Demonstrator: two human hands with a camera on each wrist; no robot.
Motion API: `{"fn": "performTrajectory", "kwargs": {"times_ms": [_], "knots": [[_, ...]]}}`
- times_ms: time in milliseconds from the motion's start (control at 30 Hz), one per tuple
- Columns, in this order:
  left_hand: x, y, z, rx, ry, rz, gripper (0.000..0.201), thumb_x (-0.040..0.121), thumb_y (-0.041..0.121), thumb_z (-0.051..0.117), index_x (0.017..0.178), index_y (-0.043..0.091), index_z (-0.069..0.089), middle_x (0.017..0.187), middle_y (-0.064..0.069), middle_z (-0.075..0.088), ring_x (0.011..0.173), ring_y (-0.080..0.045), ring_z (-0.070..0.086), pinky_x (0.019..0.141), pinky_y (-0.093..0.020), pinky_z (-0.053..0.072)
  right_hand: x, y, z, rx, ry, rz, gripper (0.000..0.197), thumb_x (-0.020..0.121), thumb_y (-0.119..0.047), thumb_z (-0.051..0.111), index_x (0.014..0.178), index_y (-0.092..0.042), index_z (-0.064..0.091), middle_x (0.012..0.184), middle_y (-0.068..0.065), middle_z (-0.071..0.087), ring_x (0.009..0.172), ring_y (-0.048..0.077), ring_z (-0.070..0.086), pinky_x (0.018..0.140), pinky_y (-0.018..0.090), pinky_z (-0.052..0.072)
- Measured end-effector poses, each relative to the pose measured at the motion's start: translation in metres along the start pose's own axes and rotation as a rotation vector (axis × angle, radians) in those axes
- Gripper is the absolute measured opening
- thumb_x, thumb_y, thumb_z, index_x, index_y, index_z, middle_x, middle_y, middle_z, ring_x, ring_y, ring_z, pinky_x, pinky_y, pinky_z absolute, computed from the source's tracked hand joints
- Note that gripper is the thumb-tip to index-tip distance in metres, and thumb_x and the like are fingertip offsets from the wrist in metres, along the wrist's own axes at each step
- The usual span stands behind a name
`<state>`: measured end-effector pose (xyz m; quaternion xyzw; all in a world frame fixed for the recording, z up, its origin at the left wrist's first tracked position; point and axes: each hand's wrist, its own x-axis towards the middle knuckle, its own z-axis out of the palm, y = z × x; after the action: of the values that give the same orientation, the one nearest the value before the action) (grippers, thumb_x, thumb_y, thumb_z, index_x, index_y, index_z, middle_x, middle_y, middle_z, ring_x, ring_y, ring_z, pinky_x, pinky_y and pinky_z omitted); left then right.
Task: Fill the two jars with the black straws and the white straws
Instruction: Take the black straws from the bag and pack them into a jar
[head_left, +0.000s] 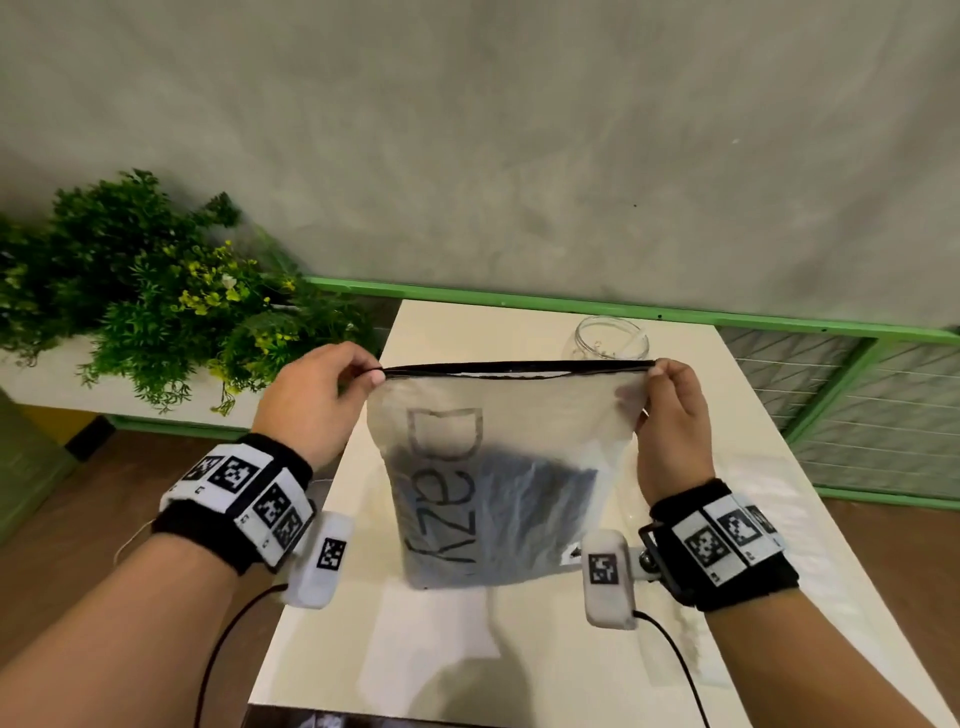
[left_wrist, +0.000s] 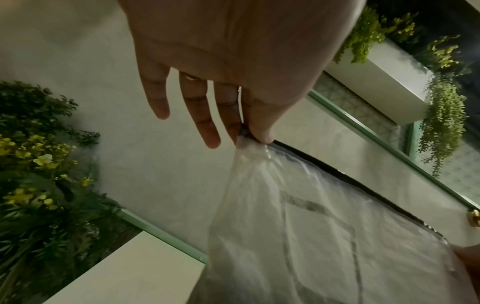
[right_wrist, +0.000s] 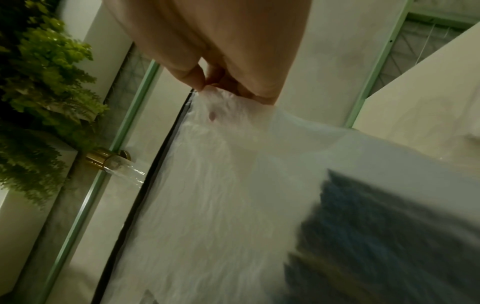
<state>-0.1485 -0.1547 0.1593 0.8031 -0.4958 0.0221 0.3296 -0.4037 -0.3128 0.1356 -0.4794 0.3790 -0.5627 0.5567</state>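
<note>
A frosted plastic bag (head_left: 498, 467) with a black zip strip along its top hangs over the white table (head_left: 467, 654), held up by both top corners. My left hand (head_left: 332, 384) pinches the left corner between thumb and forefinger (left_wrist: 255, 131), its other fingers straight. My right hand (head_left: 670, 395) pinches the right corner (right_wrist: 207, 86). A dark bundle of black straws (head_left: 540, 499) shows through the bag's lower half (right_wrist: 376, 226). A clear glass jar (head_left: 613, 338) stands behind the bag at the table's far side, partly hidden. No white straws show.
Green plants with yellow flowers (head_left: 156, 296) fill a white planter at the left. A green railing (head_left: 623, 309) with mesh panels runs behind and to the right of the table. A gold-capped clear object (right_wrist: 109, 160) appears past the bag.
</note>
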Motion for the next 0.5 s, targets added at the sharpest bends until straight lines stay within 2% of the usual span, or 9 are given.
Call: {"fn": "performTrajectory", "kwargs": {"times_ms": [100,200,300,367,400,500], "knots": [[-0.004,-0.004,-0.005,-0.029,-0.014,-0.017,0.009,0.09,0.025,0.059,0.094,0.019,0.065,0.093,0.002,0.065,0.088,-0.02,0.057,0.072,-0.029,0.041,0.001,-0.002,-0.006,-0.033,-0.038,-0.003,0.024,0.1,-0.012,0.04,0.079,-0.022,0.047,0.07,-0.002,0.048,0.06,0.01,0.047,0.05,0.022,0.04],[-0.002,-0.004,-0.007,-0.015,-0.025,-0.036,0.011,0.091,0.026,0.059,0.096,0.018,0.065,0.094,0.001,0.064,0.087,-0.019,0.055,0.073,-0.028,0.039,0.0,-0.004,-0.01,-0.026,-0.071,-0.009,0.024,0.101,-0.011,0.039,0.081,-0.021,0.047,0.071,-0.001,0.047,0.058,0.008,0.045,0.05,0.022,0.039],[-0.003,0.003,-0.006,-0.027,0.056,-0.043,0.015,0.089,0.025,0.06,0.102,0.019,0.062,0.105,-0.001,0.059,0.098,-0.024,0.055,0.083,-0.033,0.043,-0.003,-0.008,-0.009,-0.017,-0.109,0.023,0.023,0.101,-0.013,0.039,0.081,-0.021,0.048,0.073,0.001,0.049,0.058,0.008,0.047,0.053,0.028,0.038],[-0.009,0.026,-0.001,-0.025,0.118,0.052,0.024,0.085,0.028,0.062,0.108,0.022,0.059,0.111,-0.002,0.056,0.104,-0.024,0.052,0.089,-0.039,0.043,-0.007,-0.01,-0.008,-0.037,-0.143,0.036,0.022,0.101,-0.014,0.04,0.082,-0.021,0.049,0.075,0.003,0.05,0.056,0.009,0.049,0.051,0.032,0.035],[-0.013,0.043,0.005,-0.016,0.078,0.139,0.028,0.084,0.033,0.061,0.11,0.024,0.057,0.112,0.0,0.056,0.104,-0.022,0.051,0.091,-0.039,0.042,-0.009,-0.011,-0.006,-0.035,-0.161,0.037,0.022,0.101,-0.014,0.041,0.082,-0.02,0.05,0.076,0.003,0.051,0.058,0.009,0.05,0.054,0.032,0.037],[-0.017,0.092,0.033,0.104,-0.203,0.35,0.042,0.083,0.045,0.056,0.121,0.032,0.047,0.113,0.011,0.058,0.104,-0.014,0.053,0.093,-0.037,0.041,-0.013,-0.015,0.002,-0.026,-0.222,0.011,0.02,0.1,-0.013,0.044,0.082,-0.02,0.051,0.077,-0.001,0.053,0.067,0.011,0.05,0.065,0.029,0.042]]}}
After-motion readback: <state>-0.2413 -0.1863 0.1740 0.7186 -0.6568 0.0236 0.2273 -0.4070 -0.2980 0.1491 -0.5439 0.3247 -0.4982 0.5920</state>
